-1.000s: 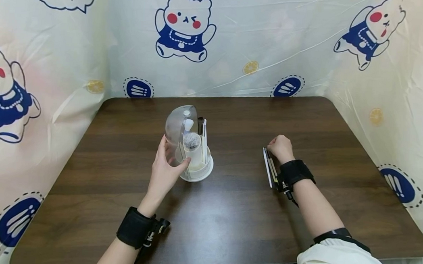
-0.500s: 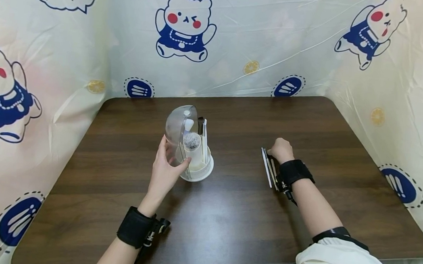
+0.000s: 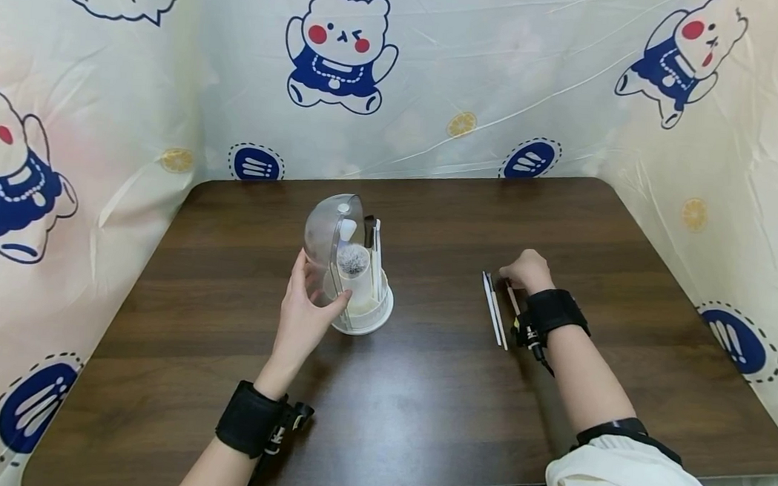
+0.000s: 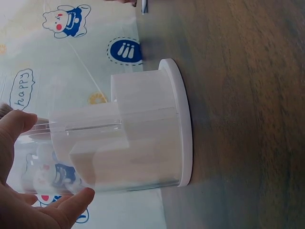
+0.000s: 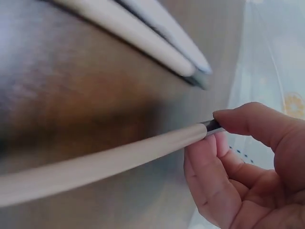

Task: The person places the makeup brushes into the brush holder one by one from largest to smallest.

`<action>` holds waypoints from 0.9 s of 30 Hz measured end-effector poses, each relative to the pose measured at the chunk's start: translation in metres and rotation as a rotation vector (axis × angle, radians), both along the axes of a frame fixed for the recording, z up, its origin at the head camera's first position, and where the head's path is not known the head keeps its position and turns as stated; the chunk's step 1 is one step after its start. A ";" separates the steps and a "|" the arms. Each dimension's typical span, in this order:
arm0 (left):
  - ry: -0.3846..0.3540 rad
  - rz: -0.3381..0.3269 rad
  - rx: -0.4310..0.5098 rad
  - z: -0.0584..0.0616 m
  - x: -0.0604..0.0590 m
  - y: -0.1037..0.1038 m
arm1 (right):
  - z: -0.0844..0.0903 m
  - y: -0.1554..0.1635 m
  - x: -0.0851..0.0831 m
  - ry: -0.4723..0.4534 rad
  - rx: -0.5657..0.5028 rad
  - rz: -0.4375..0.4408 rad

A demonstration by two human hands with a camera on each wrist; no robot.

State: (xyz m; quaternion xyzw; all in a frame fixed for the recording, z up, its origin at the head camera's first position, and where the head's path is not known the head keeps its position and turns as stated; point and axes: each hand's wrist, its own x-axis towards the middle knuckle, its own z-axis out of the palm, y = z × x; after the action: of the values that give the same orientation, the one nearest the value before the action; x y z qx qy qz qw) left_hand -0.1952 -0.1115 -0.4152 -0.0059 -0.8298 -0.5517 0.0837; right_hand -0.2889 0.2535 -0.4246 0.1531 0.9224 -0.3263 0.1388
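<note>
My left hand (image 3: 304, 316) grips the side of a clear-domed makeup brush holder (image 3: 375, 318), which stands upright on its round white base. Inside it, a dark-bristled brush (image 3: 368, 230) and slim white handles show above the inner cup. In the left wrist view, thumb and fingers curve round the holder's transparent cover (image 4: 86, 126). On the right, my right hand (image 3: 528, 270) pinches a slim makeup brush (image 5: 109, 157) between thumb and fingers at its dark and silver end. Its pale handle slants back toward the wrist; the far tip is hidden by the fingers.
Two more slim white-handled brushes (image 3: 494, 310) lie side by side on the brown wooden table (image 3: 420, 393), just left of the right hand. Printed curtains (image 3: 426, 67) surround the table's back and sides. Both wrists wear black straps with cameras.
My right hand has shifted slightly right, taking one brush away from the two others, so a gap now shows between them. My left hand and the holder have stayed in place.
</note>
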 end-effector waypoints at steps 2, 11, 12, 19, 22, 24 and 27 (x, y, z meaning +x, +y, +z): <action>-0.001 -0.003 0.000 0.000 0.000 0.000 | 0.008 0.000 0.002 0.044 -0.004 -0.021; 0.000 0.001 0.004 0.000 0.000 0.000 | 0.052 -0.024 0.000 0.323 -0.200 -0.160; 0.001 0.001 0.005 0.000 0.000 0.000 | 0.056 -0.028 -0.002 0.349 -0.261 -0.171; -0.001 0.001 0.003 0.000 0.000 -0.001 | 0.080 -0.077 -0.009 0.506 -0.590 -0.159; -0.004 0.001 0.002 0.000 0.001 -0.001 | 0.089 -0.100 -0.007 0.550 -0.682 -0.140; -0.008 -0.001 0.001 0.000 0.001 -0.001 | 0.092 -0.116 -0.004 0.566 -0.730 -0.120; -0.014 -0.003 0.000 0.000 0.001 -0.001 | 0.094 -0.137 0.001 0.567 -0.775 -0.086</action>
State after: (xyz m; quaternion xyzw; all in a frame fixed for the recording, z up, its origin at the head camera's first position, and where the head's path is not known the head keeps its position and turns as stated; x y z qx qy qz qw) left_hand -0.1942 -0.1122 -0.4151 -0.0036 -0.8303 -0.5519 0.0772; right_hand -0.2883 0.1161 -0.3310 0.0334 0.7273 -0.6802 -0.0849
